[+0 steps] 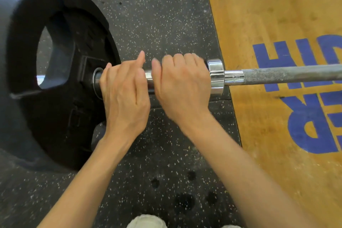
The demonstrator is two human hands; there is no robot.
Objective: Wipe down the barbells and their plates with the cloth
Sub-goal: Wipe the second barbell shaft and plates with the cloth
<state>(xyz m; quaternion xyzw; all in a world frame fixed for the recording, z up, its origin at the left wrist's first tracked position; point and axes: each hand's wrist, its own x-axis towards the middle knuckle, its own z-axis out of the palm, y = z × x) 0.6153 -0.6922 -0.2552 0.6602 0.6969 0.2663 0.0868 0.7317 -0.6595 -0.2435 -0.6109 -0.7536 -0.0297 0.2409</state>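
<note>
Where the chrome sleeve (149, 77) meets the matte black plate (61, 87), both hands grip it: left hand (124, 96) forefinger raised, right hand (182, 87) fully curled; shaft (288, 76) knurled grey.

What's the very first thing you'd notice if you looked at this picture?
Two bare hands in the middle: the right hand curls round the shiny barbell sleeve, and the left hand rests on it beside the big black plate on the left. At right, the bar stretches over a yellow wooden platform with blue letters.
</note>
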